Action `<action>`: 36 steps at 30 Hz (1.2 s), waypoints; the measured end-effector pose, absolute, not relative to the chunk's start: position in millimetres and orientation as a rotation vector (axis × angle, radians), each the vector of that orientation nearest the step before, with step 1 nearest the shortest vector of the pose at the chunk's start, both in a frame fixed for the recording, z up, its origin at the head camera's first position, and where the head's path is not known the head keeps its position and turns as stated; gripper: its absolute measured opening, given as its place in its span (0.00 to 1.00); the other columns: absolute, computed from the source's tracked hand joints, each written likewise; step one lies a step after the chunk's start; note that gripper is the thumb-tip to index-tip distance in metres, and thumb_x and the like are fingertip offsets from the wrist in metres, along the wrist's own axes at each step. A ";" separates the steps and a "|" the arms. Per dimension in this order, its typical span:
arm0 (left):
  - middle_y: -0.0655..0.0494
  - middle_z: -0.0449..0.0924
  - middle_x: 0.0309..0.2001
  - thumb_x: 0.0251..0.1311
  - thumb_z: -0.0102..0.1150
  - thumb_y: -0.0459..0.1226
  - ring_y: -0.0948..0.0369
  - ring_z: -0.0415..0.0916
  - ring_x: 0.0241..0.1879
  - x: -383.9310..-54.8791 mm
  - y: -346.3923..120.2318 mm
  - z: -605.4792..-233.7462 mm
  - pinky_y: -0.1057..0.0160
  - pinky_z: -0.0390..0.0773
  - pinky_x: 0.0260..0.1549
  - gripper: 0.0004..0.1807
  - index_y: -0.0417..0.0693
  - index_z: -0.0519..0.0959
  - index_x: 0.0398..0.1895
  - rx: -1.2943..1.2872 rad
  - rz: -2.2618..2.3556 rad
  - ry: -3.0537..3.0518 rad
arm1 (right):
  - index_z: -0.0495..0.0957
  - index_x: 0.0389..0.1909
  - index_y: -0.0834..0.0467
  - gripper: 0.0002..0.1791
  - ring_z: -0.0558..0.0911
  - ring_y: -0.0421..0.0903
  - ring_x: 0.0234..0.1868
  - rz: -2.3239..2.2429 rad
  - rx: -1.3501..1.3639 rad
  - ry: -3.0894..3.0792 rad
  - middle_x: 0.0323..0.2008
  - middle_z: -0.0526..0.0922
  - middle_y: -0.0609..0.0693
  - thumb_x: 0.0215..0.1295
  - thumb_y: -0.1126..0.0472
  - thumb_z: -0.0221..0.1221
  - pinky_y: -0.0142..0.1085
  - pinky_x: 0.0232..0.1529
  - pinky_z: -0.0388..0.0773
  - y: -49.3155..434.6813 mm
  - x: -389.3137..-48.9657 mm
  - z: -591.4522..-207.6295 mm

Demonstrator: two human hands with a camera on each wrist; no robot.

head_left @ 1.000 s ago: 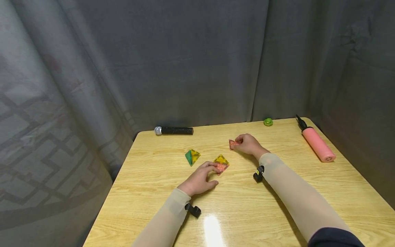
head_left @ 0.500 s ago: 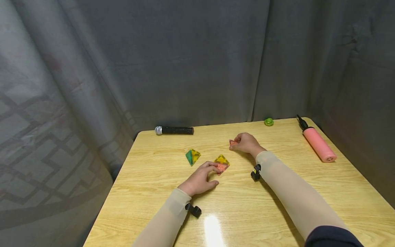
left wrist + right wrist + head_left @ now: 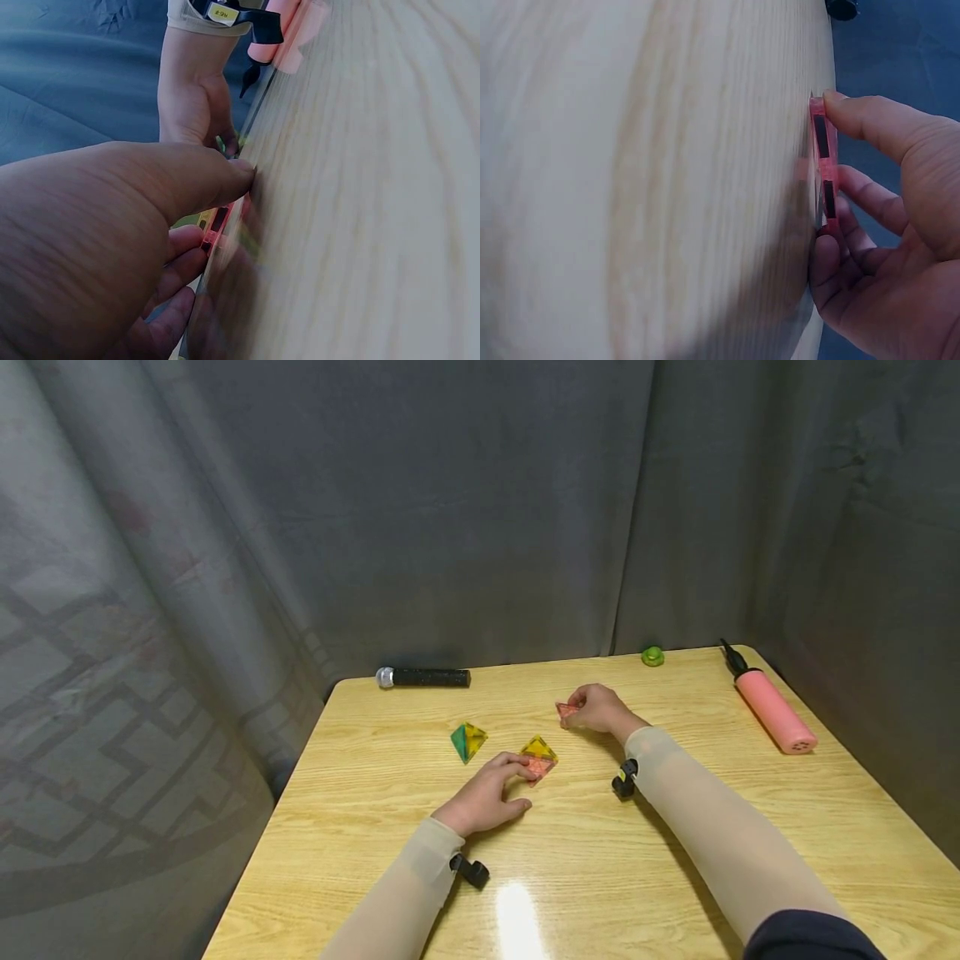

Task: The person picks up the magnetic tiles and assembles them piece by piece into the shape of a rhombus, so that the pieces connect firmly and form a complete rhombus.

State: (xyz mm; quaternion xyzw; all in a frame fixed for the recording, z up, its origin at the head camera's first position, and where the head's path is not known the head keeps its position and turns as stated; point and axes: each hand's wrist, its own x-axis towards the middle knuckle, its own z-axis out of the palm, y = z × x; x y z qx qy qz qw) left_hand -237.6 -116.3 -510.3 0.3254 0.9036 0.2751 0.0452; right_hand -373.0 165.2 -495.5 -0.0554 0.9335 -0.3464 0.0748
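Note:
My right hand (image 3: 602, 710) pinches a translucent pink magnetic tile (image 3: 567, 712) between thumb and fingers, low at the tabletop. In the right wrist view that pink tile (image 3: 826, 161) shows its edge with dark magnets, thumb at one end and fingers at the other. The fingertips of my left hand (image 3: 486, 799) rest on a second pink tile (image 3: 538, 766), with its thumb apart on the table side. A yellow triangular tile (image 3: 538, 747) lies directly against that pink tile's far side. Farther left, a green and yellow pair of tiles (image 3: 468, 742) forms a small pointed shape.
A black microphone (image 3: 423, 677) with a silver head lies at the table's back left. Near the back right edge is a small green object (image 3: 652, 657). A pink hand pump (image 3: 774, 708) with a black nozzle lies at the right. Grey curtains (image 3: 450, 510) surround the wooden table (image 3: 360, 827).
My right hand has shifted slightly, and the pink tile in its fingers has turned and tilted a little. The left hand and the other tiles stay in place.

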 end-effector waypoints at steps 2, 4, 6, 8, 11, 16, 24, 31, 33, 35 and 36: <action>0.57 0.69 0.71 0.69 0.69 0.44 0.56 0.67 0.71 -237.3 -116.2 -509.8 0.54 0.70 0.70 0.21 0.56 0.81 0.64 0.990 0.840 2.758 | 0.82 0.51 0.61 0.25 0.77 0.54 0.44 -1.051 -0.168 2.804 0.46 0.81 0.57 0.58 0.52 0.78 0.47 0.48 0.76 165.5 -372.4 -495.1; 0.57 0.70 0.71 0.69 0.70 0.44 0.56 0.67 0.71 -237.0 -116.3 -509.6 0.54 0.70 0.70 0.22 0.56 0.81 0.64 0.988 0.841 2.759 | 0.81 0.51 0.61 0.26 0.76 0.54 0.44 -1.070 -0.170 2.806 0.45 0.80 0.57 0.57 0.53 0.78 0.47 0.47 0.75 166.0 -371.8 -494.7; 0.57 0.70 0.71 0.69 0.69 0.44 0.56 0.68 0.71 -237.1 -116.6 -509.7 0.54 0.70 0.70 0.22 0.57 0.81 0.64 0.990 0.839 2.766 | 0.81 0.51 0.61 0.25 0.76 0.53 0.43 -1.094 -0.177 2.802 0.45 0.80 0.57 0.56 0.54 0.79 0.47 0.47 0.75 166.9 -371.3 -494.7; 0.57 0.70 0.70 0.69 0.70 0.44 0.56 0.68 0.71 -237.2 -116.8 -510.1 0.54 0.70 0.70 0.22 0.57 0.81 0.64 0.994 0.841 2.768 | 0.81 0.51 0.61 0.25 0.76 0.53 0.44 -1.121 -0.186 2.794 0.46 0.80 0.57 0.57 0.55 0.78 0.47 0.48 0.75 168.3 -370.6 -495.0; 0.58 0.70 0.71 0.69 0.70 0.44 0.56 0.68 0.71 -237.8 -116.6 -510.9 0.54 0.70 0.70 0.21 0.57 0.81 0.64 0.999 0.843 2.767 | 0.81 0.53 0.62 0.26 0.76 0.54 0.45 -1.149 -0.198 2.787 0.47 0.79 0.59 0.57 0.56 0.78 0.48 0.49 0.75 170.9 -369.5 -496.3; 0.58 0.69 0.71 0.69 0.69 0.44 0.56 0.67 0.71 -238.1 -116.6 -511.5 0.53 0.70 0.70 0.21 0.57 0.81 0.64 1.001 0.854 2.762 | 0.80 0.55 0.64 0.27 0.76 0.55 0.48 -1.189 -0.200 2.778 0.51 0.79 0.61 0.59 0.57 0.78 0.49 0.52 0.76 175.1 -368.1 -498.6; 0.59 0.70 0.71 0.69 0.69 0.44 0.57 0.68 0.71 -238.6 -116.5 -512.7 0.54 0.70 0.70 0.22 0.57 0.81 0.65 1.003 0.855 2.760 | 0.80 0.55 0.65 0.25 0.77 0.53 0.43 -1.261 -0.243 2.749 0.45 0.80 0.60 0.62 0.60 0.76 0.43 0.44 0.76 181.6 -364.1 -499.2; 0.58 0.70 0.71 0.69 0.69 0.43 0.56 0.68 0.71 -237.3 -116.6 -511.5 0.55 0.71 0.69 0.23 0.56 0.81 0.66 1.017 0.852 2.767 | 0.79 0.57 0.66 0.20 0.77 0.50 0.40 -1.347 -0.277 2.726 0.42 0.81 0.59 0.69 0.63 0.69 0.36 0.38 0.77 186.3 -358.5 -498.9; 0.58 0.70 0.71 0.69 0.70 0.43 0.56 0.68 0.71 -237.4 -116.2 -511.5 0.55 0.71 0.69 0.23 0.57 0.81 0.66 1.015 0.852 2.766 | 0.79 0.58 0.67 0.19 0.78 0.50 0.39 -1.378 -0.280 2.708 0.42 0.81 0.60 0.70 0.64 0.67 0.35 0.35 0.78 187.6 -357.3 -499.1; 0.58 0.69 0.71 0.69 0.69 0.43 0.56 0.67 0.71 -237.1 -116.1 -511.2 0.54 0.71 0.69 0.23 0.57 0.80 0.66 1.007 0.854 2.762 | 0.78 0.58 0.68 0.18 0.78 0.50 0.38 -1.412 -0.283 2.692 0.42 0.80 0.60 0.71 0.65 0.65 0.34 0.32 0.79 188.9 -355.7 -498.9; 0.58 0.69 0.72 0.69 0.69 0.43 0.56 0.67 0.72 -237.1 -116.0 -511.0 0.54 0.71 0.69 0.23 0.58 0.80 0.67 1.002 0.854 2.759 | 0.78 0.58 0.68 0.18 0.78 0.50 0.38 -1.429 -0.292 2.685 0.41 0.80 0.61 0.71 0.66 0.64 0.34 0.32 0.80 189.6 -354.8 -498.8</action>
